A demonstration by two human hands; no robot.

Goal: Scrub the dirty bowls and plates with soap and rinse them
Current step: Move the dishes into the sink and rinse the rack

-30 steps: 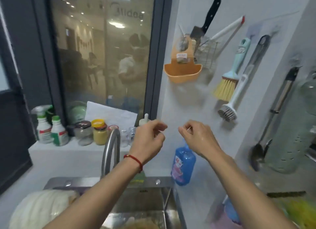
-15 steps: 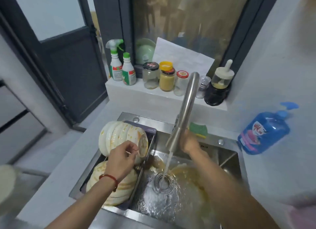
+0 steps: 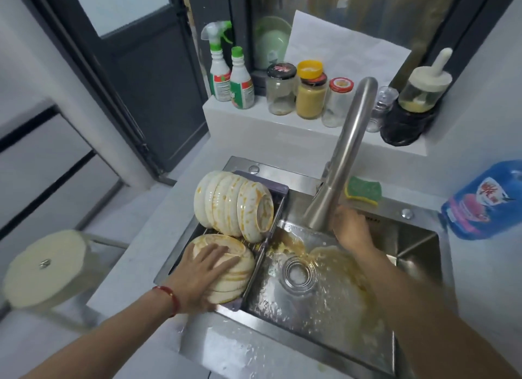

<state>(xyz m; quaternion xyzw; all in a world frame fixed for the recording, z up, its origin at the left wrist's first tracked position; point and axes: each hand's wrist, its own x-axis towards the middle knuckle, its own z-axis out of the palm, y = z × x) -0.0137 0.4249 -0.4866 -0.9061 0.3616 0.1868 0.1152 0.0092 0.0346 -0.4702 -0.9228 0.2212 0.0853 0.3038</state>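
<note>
- The sink (image 3: pixel 418 237) is brushed stainless steel, rectangular, its floor wet and smeared with yellow-orange residue around a round ringed drain (image 3: pixel 298 272).
- A dark drying rack (image 3: pixel 279 197) with thin wire bars fills the sink's left end and holds the dirty dishes.
- At the rack's far end a row of cream ribbed bowls (image 3: pixel 234 203) stands on edge, nested, streaked with orange sauce.
- At the rack's near end a stack of cream bowls (image 3: pixel 240 268) lies upside down, glossy and stained the same colour.
- The left hand (image 3: pixel 206 268) rests flat on that stack, fingers straight and spread, palm down over the top bowl's base; a red cord circles the wrist.
- The right hand (image 3: pixel 350 226) reaches to the sink's far wall, behind the flared base of the matte steel faucet (image 3: pixel 347 152). The faucet hides its fingertips, so I cannot tell whether it grips anything.
- The two hands are well apart, one at each end of the sink.
- A green and yellow sponge (image 3: pixel 364 190) lies on the sink's far rim, just right of the faucet.
- A blue translucent soap bottle (image 3: pixel 485 200) sits near the sink's far right corner, cut off by the frame edge.
- Glass jars (image 3: pixel 309 96) and two white green-capped bottles (image 3: pixel 230 76) stand on the white ledge behind.
- A blurred round cream stool (image 3: pixel 48 268) shows at left.
</note>
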